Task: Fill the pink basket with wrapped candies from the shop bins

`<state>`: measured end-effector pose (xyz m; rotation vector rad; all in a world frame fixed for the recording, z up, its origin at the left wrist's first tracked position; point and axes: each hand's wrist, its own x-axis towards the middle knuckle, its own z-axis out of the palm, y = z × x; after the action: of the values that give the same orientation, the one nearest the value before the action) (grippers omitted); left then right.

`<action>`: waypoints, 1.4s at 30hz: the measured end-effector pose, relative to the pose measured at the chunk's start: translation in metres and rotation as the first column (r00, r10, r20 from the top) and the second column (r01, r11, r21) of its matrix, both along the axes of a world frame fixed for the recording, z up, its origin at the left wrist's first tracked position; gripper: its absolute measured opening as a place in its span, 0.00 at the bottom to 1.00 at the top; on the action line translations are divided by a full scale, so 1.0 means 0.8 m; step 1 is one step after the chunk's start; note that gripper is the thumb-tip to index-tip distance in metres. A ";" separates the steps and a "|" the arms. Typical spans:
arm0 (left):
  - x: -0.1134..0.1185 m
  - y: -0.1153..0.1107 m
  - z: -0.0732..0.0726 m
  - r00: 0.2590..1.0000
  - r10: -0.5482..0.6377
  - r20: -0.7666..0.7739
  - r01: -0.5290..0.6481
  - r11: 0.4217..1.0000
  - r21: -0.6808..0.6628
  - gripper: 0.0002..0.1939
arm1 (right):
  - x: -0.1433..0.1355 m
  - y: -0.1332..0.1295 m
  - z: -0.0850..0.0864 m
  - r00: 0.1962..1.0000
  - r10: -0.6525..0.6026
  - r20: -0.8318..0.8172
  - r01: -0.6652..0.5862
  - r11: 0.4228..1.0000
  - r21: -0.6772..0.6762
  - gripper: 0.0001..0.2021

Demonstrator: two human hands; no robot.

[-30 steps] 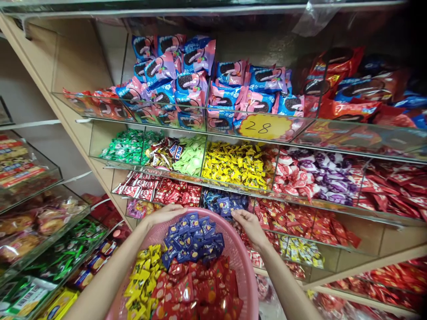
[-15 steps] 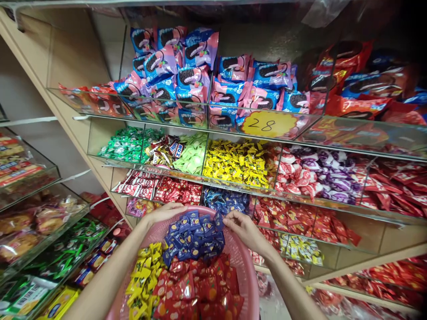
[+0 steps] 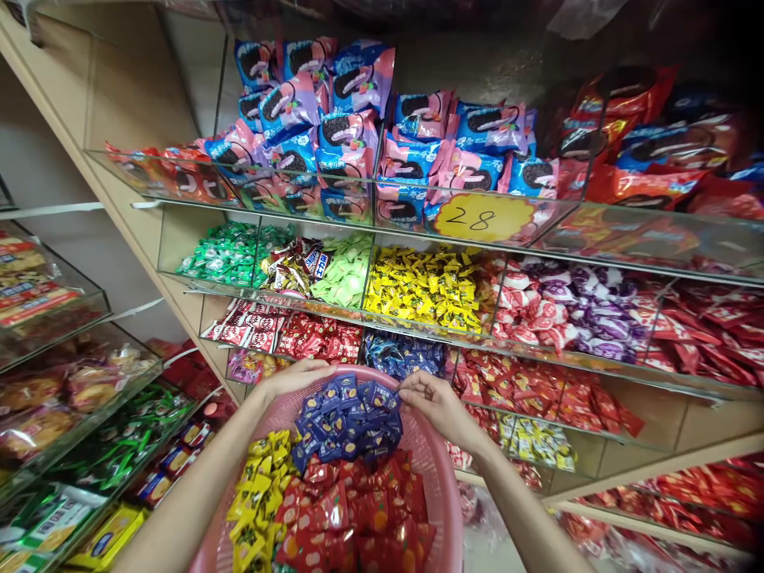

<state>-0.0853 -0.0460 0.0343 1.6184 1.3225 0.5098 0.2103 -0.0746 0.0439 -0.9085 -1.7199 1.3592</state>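
A pink plastic basket (image 3: 445, 485) holds three groups of wrapped candies: blue packets (image 3: 349, 418) at the far side, yellow packets (image 3: 259, 493) on the left and red packets (image 3: 358, 509) nearest me. My left hand (image 3: 300, 377) is closed on the basket's far left rim, its fingers partly hidden. At the right edge of the blue group, my right hand (image 3: 425, 391) has thumb and fingers pinched together at a blue packet's corner, beside the basket's far right rim.
Ahead are clear-fronted shelves (image 3: 418, 326) of sorted candies, with cookie packs (image 3: 471, 127) above and a yellow price tag (image 3: 485, 217). More shelves with packaged snacks (image 3: 53, 398) stand at the left. A bin of blue candies (image 3: 403, 356) lies just beyond the basket.
The blue packet that stood raised at my right fingertips now lies lower against the blue group. My left hand keeps its place on the rim. The view has shifted slightly.
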 end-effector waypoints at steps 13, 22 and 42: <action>0.005 -0.005 -0.002 0.999 -0.004 0.051 0.004 1.000 -0.001 0.26 | -0.017 0.010 -0.002 0.968 0.246 0.046 -0.241 0.965 -0.102 0.16; 0.002 -0.005 -0.003 0.999 -0.030 0.021 0.030 0.999 0.023 0.25 | -0.018 0.023 0.016 0.970 0.208 0.130 -0.219 0.972 0.080 0.13; -0.003 0.003 -0.012 0.998 -0.059 -0.003 0.059 0.996 0.073 0.28 | -0.067 0.036 0.000 0.831 0.369 0.416 -0.485 0.847 0.218 0.08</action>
<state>-0.0874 -0.0435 0.0248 1.7123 1.2661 0.5265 0.1565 -0.0461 0.0443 -0.6254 -2.4669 1.1784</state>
